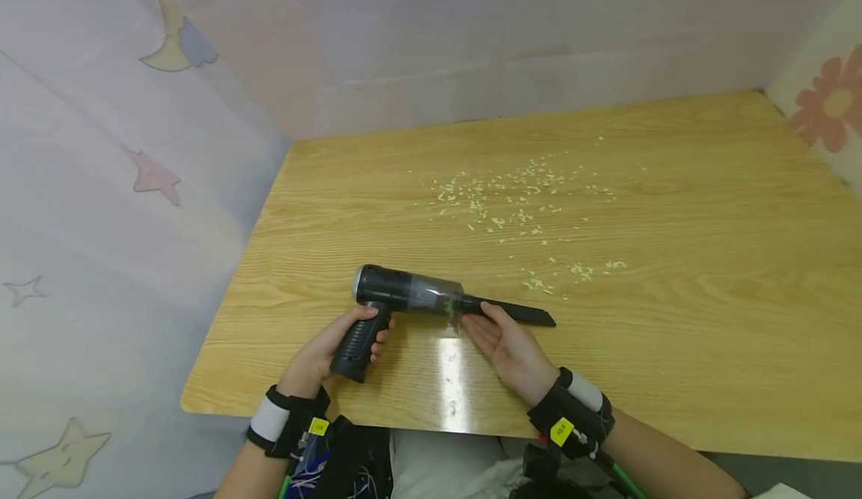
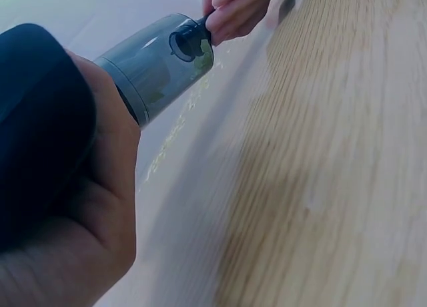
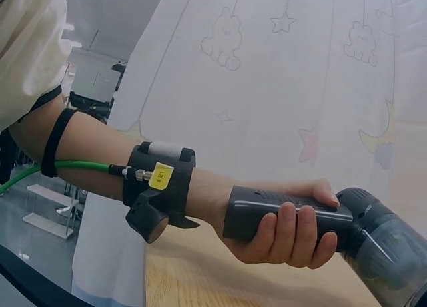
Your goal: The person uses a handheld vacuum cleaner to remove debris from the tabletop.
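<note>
A black handheld vacuum cleaner (image 1: 384, 287) with a clear dust cup (image 1: 434, 295) is held near the table's front edge. My left hand (image 1: 337, 342) grips its ribbed handle, the thumb lying near the top; the curled fingers (image 3: 285, 237) show in the right wrist view. At the other end, my right hand (image 1: 508, 349) pinches the base of the flat black crevice nozzle (image 1: 521, 312), thumb above and fingers below. In the left wrist view, those fingers (image 2: 237, 13) close around the nozzle beside the clear cup (image 2: 160, 63).
Pale scraps (image 1: 498, 192) lie scattered across the middle and back of the wooden table (image 1: 707, 297). A smaller cluster of scraps (image 1: 579, 271) lies nearer, just beyond the nozzle. Printed curtains (image 1: 87, 222) stand along the left and back edges.
</note>
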